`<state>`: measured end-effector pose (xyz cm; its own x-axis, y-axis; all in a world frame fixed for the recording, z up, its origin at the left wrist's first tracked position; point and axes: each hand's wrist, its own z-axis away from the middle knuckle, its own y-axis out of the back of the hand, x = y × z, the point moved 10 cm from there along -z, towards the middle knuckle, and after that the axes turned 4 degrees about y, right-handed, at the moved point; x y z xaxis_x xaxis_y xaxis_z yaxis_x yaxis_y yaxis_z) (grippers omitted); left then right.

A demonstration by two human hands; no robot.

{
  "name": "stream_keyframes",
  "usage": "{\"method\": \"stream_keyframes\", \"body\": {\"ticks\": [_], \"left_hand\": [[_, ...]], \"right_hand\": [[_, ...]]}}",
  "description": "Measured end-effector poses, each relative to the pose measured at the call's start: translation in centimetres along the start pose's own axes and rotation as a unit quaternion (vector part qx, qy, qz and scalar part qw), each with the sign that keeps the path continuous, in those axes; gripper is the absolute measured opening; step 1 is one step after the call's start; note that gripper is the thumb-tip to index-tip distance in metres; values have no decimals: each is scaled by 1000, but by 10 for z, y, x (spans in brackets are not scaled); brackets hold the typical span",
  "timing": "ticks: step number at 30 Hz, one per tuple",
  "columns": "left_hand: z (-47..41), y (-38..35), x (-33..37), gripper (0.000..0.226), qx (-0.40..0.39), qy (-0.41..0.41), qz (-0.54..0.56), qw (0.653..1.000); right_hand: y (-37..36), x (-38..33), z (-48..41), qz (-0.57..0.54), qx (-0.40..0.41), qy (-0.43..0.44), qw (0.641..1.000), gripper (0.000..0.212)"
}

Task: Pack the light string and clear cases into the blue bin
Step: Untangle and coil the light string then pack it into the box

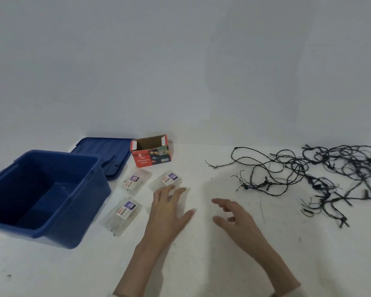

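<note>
- The left hand point(169, 211) is reaching forward, palm down, with its fingers point(179, 192) spread wide and gripping nothing. Their tips are lying at the near edge of the far right clear case point(166, 180), and I cannot tell whether they are touching it.
- The right hand point(238, 219) is hovering over the table point(201, 264), its fingers point(220, 202) parted and loosely bent, holding nothing.
- Two more clear cases are lying flat just left of the left hand: the far left clear case point(135, 181) and the near clear case point(124, 213), which is just beside the bin.
- Each case is carrying a small label with red writing, a barcode and a purple picture, and the writing is too blurred to read.
- A red cardboard box point(151, 154) is standing open-topped behind the cases, showing "LED Decorative Lights" in white on its front and a small "LED" mark at the lower right corner.
- The blue bin point(86, 206) is sitting open at the left of the table, with nothing in it.
- The blue lid point(105, 153) is lying behind the bin, beside the red box.
- The light string point(308, 174), a dark wire, is sprawling in loose tangled loops across the right side of the table, well apart from the bin and beyond the right hand.
</note>
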<state>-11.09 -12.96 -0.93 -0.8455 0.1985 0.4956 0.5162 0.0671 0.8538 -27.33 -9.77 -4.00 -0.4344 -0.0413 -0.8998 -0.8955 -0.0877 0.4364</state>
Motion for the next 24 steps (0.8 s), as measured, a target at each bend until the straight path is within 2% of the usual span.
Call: {"method": "stream_keyframes", "body": {"ticks": [3, 6, 8, 10, 12, 14, 15, 16, 18, 20, 22, 24], "left_hand": [[-12, -16, 41, 45, -36, -32, 41, 998], [-23, -34, 81, 40, -64, -42, 85, 993], [-26, -45, 104, 39, -81, -46, 112, 989], [-26, -51, 122, 37, -91, -60, 130, 985], [-24, -51, 136, 35, -89, -74, 138, 984], [-22, -48, 144, 34, -83, -81, 138, 984], [-23, -45, 148, 34, -82, -86, 134, 984], [-25, -41, 153, 35, -81, -93, 130, 984], [-32, -25, 167, 40, -74, -104, 130, 983], [-44, 0, 191, 49, -53, -123, 145, 980], [-57, 29, 224, 63, -36, -155, 165, 973], [-68, 52, 253, 69, -28, -182, 169, 968]], "right_hand": [[51, 10, -5, 91, 49, 5, 995, 38], [103, 26, -22, 256, 90, -20, 962, 47], [134, 39, -35, 403, 102, -56, 908, 55], [153, 56, -43, 527, 78, -98, 840, 56], [160, 69, -45, 607, 38, -109, 786, 43], [163, 69, -46, 646, 16, -94, 757, 31], [168, 63, -48, 640, 21, -84, 764, 28], [175, 51, -50, 611, 42, -72, 787, 25], [198, 10, -53, 499, 116, -31, 858, 20], [221, -42, -51, 339, 163, 23, 926, 11], [227, -93, -47, 169, 127, 81, 974, 9], [231, -141, -41, 72, 94, 140, 983, 12]]}}
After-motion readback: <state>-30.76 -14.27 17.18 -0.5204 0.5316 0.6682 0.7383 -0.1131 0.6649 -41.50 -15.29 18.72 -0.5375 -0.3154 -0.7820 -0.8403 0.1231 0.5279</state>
